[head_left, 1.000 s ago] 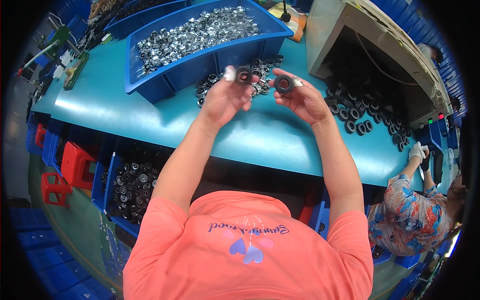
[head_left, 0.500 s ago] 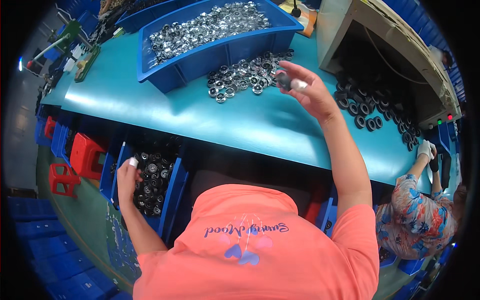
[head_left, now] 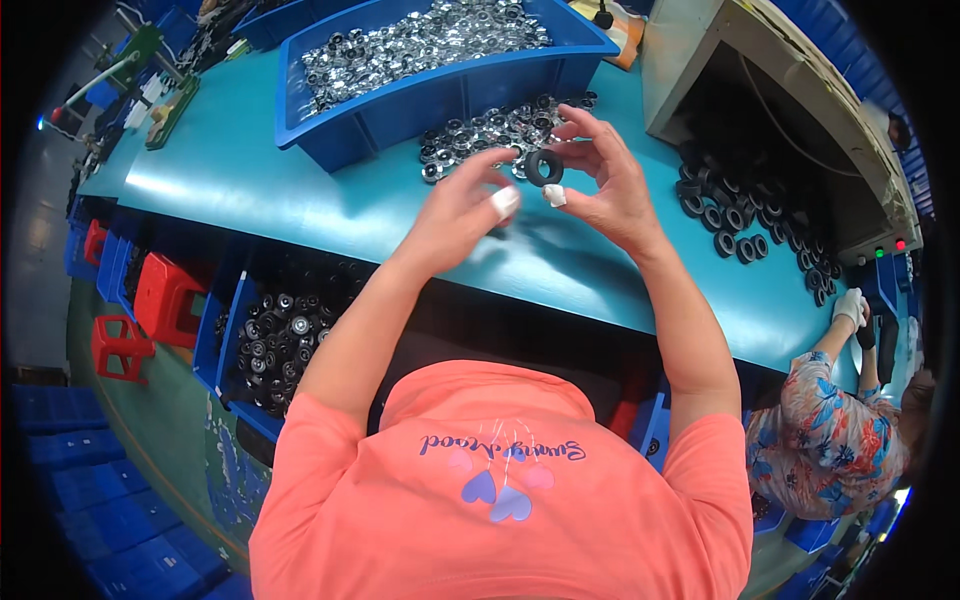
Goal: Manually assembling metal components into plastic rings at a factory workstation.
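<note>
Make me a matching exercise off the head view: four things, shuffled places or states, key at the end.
Things
1. Held black ring
2. Loose black rings
3. Red stools
4. Large blue bin on the teal table

Places or states
A. Standing on the green floor
B. Holding shiny round parts
C. In the fingers of the right hand
D. Spread by the opening of the beige housing

Pairs: 1-C, 2-D, 3-A, 4-B
</note>
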A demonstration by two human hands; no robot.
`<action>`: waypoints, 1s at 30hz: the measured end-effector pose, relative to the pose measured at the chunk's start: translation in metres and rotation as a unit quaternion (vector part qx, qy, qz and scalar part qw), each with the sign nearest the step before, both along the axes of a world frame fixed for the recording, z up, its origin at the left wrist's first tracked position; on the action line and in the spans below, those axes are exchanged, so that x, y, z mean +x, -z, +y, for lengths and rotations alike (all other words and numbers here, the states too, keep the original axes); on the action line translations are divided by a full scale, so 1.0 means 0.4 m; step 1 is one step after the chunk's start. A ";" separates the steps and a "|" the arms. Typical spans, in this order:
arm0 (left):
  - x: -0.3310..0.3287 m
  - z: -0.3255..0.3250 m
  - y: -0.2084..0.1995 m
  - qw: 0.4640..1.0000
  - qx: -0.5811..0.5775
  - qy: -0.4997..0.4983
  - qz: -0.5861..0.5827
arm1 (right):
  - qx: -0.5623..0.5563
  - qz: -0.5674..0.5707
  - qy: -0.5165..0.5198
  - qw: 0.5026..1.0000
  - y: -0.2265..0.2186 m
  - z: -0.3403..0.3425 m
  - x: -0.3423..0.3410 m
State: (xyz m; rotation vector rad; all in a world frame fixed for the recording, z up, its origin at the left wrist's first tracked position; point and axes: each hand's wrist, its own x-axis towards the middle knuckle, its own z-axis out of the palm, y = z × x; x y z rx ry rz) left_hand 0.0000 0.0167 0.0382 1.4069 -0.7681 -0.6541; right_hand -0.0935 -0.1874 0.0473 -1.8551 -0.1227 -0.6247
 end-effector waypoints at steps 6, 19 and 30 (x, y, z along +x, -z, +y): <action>0.064 -0.157 0.051 0.988 -0.085 0.040 0.118 | 0.012 -0.019 0.023 0.999 0.049 -0.088 0.039; 0.109 -0.121 0.087 0.938 -0.140 0.152 0.280 | -0.339 0.111 0.172 0.918 0.153 -0.141 0.091; 0.105 -0.137 0.103 0.932 -0.164 0.131 0.297 | -0.095 0.001 0.187 0.978 0.078 -0.094 0.052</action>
